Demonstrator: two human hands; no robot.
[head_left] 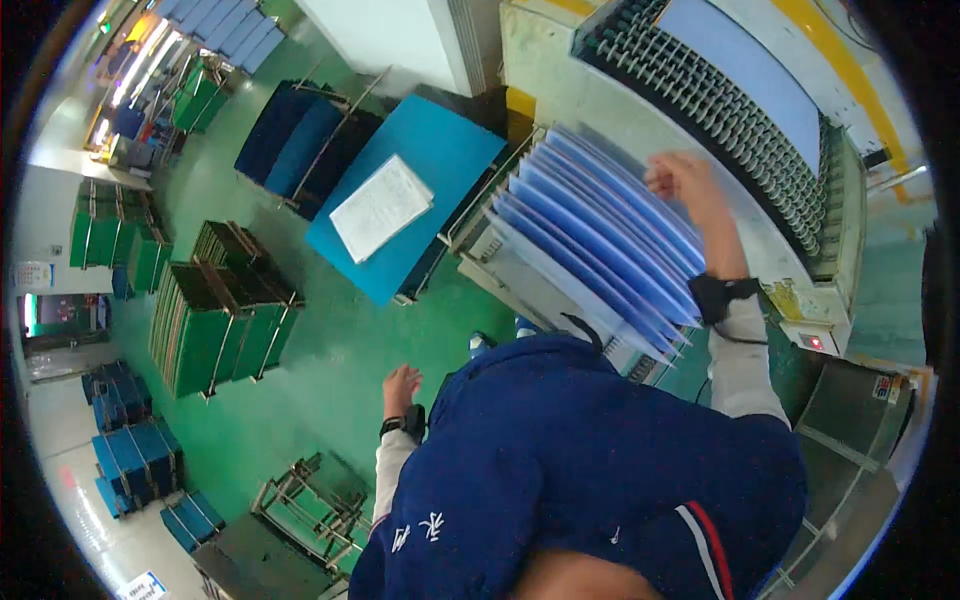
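My right hand (682, 180) is over the far right edge of a row of thin blue-white sheets (598, 240), its fingers curled inward. Whether it grips a sheet's edge I cannot make out. The sheets stand tilted and spaced apart in a rack (480, 245) in front of me. Low by my left side hangs my left hand (402, 388), fingers loosely bent and somewhat apart, holding nothing. Dark bands wrap both wrists.
A roller conveyor machine (700, 125) with a pale blue sheet (750, 65) on it runs behind the rack. Left of the rack, papers (382, 208) lie on a blue board (440, 140). Racks of green panels (220, 325) and an empty-looking metal frame (315, 510) stand on the green floor.
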